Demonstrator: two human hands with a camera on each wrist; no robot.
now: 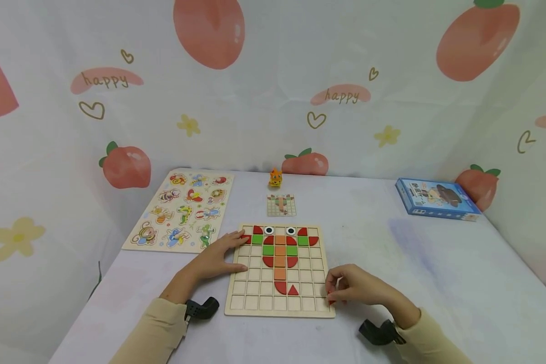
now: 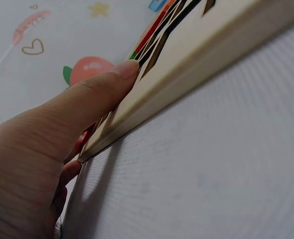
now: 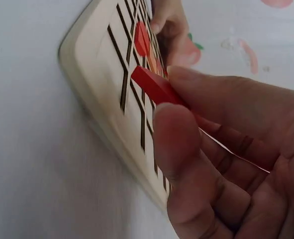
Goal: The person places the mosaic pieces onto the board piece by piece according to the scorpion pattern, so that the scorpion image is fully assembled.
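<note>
A wooden grid board (image 1: 253, 302) lies flat, with red, green and orange pieces and two eye tiles (image 1: 269, 231) set in its squares. My left hand (image 1: 214, 258) rests on the board's left edge with its fingers stretched out; in the left wrist view the thumb (image 2: 94, 94) lies on the rim. At the lower right of the board, my right hand (image 1: 357, 284) pinches a small red piece (image 3: 159, 89) between thumb and fingertips, close over the squares. A red triangle (image 1: 293, 290) sits in the lower middle beside a red rounded piece (image 1: 280, 287).
Behind the board lies a small pattern card (image 1: 281, 206), with an orange toy figure (image 1: 275, 178) beyond it. A puzzle board with insect pictures (image 1: 182, 210) lies at the back left. A blue box (image 1: 437, 198) stands at the back right, near the printed curtain (image 1: 264, 101).
</note>
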